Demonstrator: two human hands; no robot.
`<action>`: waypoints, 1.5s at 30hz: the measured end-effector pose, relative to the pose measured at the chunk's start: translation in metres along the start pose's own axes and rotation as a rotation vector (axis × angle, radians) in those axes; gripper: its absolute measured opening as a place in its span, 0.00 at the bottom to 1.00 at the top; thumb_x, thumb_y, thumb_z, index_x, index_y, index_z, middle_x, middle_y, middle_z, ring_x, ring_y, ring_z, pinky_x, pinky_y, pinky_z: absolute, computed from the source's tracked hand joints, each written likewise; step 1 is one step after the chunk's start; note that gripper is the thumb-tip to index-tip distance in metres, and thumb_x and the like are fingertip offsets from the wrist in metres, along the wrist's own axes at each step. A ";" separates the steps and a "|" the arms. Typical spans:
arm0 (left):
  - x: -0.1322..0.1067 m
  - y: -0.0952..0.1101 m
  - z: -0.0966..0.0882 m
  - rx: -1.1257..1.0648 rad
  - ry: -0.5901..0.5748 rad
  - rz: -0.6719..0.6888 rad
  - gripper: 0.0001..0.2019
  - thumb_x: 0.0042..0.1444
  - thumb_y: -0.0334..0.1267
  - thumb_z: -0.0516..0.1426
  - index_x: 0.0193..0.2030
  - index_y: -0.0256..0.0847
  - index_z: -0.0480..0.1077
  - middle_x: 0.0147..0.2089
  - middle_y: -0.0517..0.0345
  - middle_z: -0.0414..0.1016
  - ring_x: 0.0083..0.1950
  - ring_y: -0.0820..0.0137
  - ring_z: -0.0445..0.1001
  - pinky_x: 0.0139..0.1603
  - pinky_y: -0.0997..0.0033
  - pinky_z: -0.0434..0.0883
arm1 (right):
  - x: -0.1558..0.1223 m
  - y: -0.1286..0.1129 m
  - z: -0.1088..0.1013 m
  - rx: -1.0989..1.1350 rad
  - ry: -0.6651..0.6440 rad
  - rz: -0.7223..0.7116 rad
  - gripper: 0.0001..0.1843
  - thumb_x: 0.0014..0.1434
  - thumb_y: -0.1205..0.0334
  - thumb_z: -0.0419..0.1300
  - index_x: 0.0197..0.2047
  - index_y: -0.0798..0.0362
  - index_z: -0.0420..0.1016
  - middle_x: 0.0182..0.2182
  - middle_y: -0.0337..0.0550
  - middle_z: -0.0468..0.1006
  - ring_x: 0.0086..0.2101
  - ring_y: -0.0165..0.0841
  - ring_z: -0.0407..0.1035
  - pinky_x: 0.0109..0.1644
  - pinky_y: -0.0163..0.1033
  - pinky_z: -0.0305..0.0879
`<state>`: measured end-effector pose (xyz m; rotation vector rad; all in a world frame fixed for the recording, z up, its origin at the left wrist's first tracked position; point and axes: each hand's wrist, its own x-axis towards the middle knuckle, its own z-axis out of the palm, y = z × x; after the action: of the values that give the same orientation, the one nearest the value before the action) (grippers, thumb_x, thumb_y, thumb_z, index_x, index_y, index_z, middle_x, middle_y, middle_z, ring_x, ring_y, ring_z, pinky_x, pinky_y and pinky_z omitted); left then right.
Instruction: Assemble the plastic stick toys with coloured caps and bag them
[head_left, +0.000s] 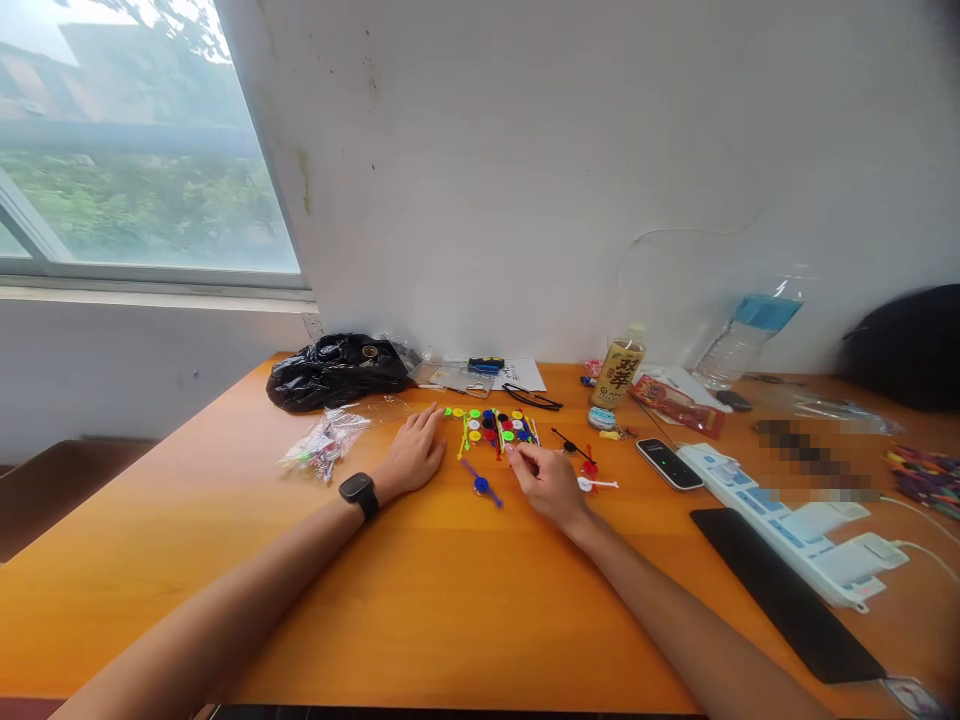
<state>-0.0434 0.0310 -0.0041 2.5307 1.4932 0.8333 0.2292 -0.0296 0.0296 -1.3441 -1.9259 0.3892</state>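
plastic discs (475, 436) and arrow strips (463, 440) packed on the surface (420, 600), left hand (415, 452) just beside, right hand (550, 483) at near edge.
on my feed: left hand flat, fingers loosely spread, nothing held; right hand curled, fingertips nearly pinched, can't tell if gripping. pieces look light, stiff, maybe slick; i'd pinch disc rims. loose: one blue piece (481, 485), one black piece (570, 447), one red piece (590, 467), one white piece (585, 484). packed ones too crowded to count.
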 end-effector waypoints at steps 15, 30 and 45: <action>0.016 0.011 -0.008 -0.097 0.013 0.088 0.11 0.67 0.30 0.51 0.51 0.42 0.72 0.49 0.48 0.79 0.51 0.61 0.77 0.54 0.63 0.73 | -0.002 0.005 0.000 -0.005 0.022 -0.040 0.27 0.73 0.45 0.52 0.24 0.50 0.59 0.18 0.33 0.57 0.21 0.29 0.55 0.29 0.38 0.46; -0.012 0.054 -0.070 -0.305 -0.133 -0.114 0.09 0.61 0.40 0.58 0.42 0.40 0.78 0.30 0.58 0.77 0.29 0.71 0.70 0.31 0.75 0.66 | 0.000 0.004 0.000 -0.003 0.005 -0.065 0.27 0.73 0.46 0.52 0.24 0.51 0.61 0.18 0.34 0.57 0.21 0.29 0.54 0.29 0.38 0.46; -0.005 0.017 -0.029 -0.214 -0.140 0.176 0.21 0.75 0.43 0.46 0.67 0.46 0.72 0.50 0.47 0.75 0.52 0.61 0.73 0.56 0.63 0.71 | -0.004 -0.005 0.001 0.042 -0.127 -0.137 0.21 0.74 0.49 0.53 0.35 0.51 0.76 0.23 0.36 0.70 0.24 0.30 0.62 0.32 0.36 0.52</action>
<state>-0.0461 0.0119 0.0239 2.5261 1.0914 0.7720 0.2262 -0.0353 0.0301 -1.1777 -2.0894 0.4538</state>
